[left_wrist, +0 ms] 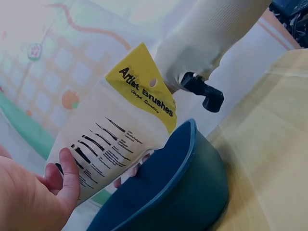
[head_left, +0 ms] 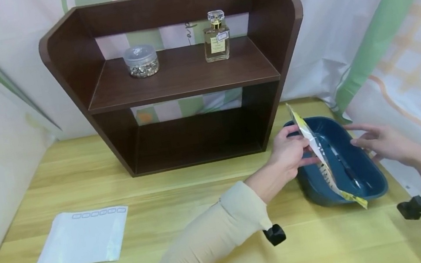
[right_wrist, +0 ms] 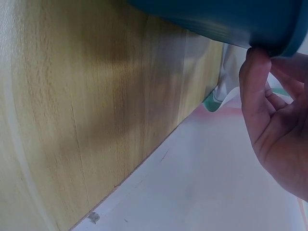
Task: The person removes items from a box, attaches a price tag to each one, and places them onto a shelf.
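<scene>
My left hand [head_left: 287, 153] holds a flat plastic packet of artist brushes [left_wrist: 113, 122] over the left side of a blue basin [head_left: 376, 179]. The packet has a yellow header, reads "Artist Brushes" and shows printed brush shapes in the left wrist view. It is tilted nearly on edge in the head view. At the basin's right side, my right hand [head_left: 387, 145] grips the rim; its fingertip [right_wrist: 257, 57] touches the outer wall just under the rim. A slim, dark-and-light stick-like item [head_left: 343, 161] lies inside the basin.
A dark brown two-tier shelf [head_left: 184, 75] stands at the back, with a lidded jar [head_left: 141, 62] and a perfume bottle [head_left: 216, 38] on its upper board. A white sheet [head_left: 83, 239] lies on the wooden table [head_left: 186, 187] at left. Curtains hang behind and to the right.
</scene>
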A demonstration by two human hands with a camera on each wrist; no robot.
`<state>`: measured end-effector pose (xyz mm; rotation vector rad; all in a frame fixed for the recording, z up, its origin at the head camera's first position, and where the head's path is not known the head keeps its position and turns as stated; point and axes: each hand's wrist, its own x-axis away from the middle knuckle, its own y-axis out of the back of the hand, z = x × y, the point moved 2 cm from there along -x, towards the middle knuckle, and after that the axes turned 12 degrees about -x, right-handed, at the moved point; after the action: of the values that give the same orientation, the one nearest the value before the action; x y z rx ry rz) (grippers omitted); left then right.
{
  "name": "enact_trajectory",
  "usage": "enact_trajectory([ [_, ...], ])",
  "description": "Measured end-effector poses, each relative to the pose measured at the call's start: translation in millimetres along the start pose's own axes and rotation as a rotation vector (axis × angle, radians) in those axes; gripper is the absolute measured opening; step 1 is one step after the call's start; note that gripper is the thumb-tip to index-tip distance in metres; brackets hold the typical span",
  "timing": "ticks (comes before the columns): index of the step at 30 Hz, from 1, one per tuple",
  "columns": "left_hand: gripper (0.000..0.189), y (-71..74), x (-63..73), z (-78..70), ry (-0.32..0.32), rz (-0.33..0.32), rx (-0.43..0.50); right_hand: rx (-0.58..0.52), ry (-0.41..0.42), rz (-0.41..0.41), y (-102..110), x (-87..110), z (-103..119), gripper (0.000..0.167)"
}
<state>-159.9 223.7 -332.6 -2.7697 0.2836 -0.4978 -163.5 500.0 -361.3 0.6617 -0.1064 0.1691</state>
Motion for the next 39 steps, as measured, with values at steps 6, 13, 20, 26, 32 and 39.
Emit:
enact_trajectory([
  [6,0.033,21.7,15.7,-3.9,0.002,0.068,-0.005,0.011,0.025,-0.016,0,0.3,0,0.052],
  [13,0.033,52.7,34.4,-4.1,-0.019,0.143,-0.009,0.02,0.015,-0.011,-2,-1.8,-1,0.052],
  [20,0.035,95.3,46.4,4.5,-0.017,0.187,-0.007,0.017,0.025,-0.02,-1,-2.3,-2,0.049],
  [26,0.036,132.7,56.0,13.7,-0.005,0.184,-0.006,0.016,0.029,-0.023,-2,-2.3,-2,0.049],
  [32,0.035,164.2,62.3,25.3,0.001,0.134,-0.038,0.016,0.024,-0.039,-4,-2.3,-2,0.048],
  [39,0.038,198.1,65.8,34.8,0.03,0.099,-0.09,0.024,0.017,-0.037,-5,-1.9,-1,0.051],
])
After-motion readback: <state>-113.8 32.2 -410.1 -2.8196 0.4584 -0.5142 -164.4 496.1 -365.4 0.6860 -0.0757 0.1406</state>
